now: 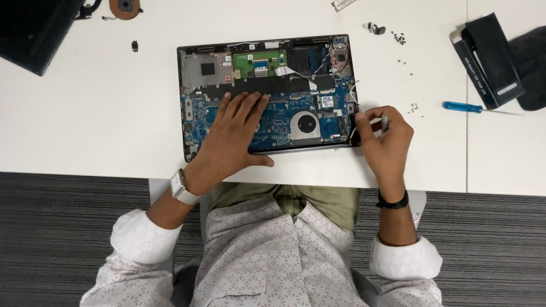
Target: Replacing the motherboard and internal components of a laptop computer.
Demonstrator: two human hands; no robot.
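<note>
While the white table (103, 103) carries the opened laptop base (266, 92) at its middle, the left hand (234, 130) lies flat on the blue board, fingers spread, holding nothing, only pressing the chassis down. The right hand (384, 137), at the base's right edge, pinches a small grey tool (384, 123) between closed fingers by the loose white wires (355, 129). Judgement: keep the flat hand steady and the tool tip clear of the wires; blue screwdriver (465, 107) and loose screws (414, 107) lie apart to the right
</note>
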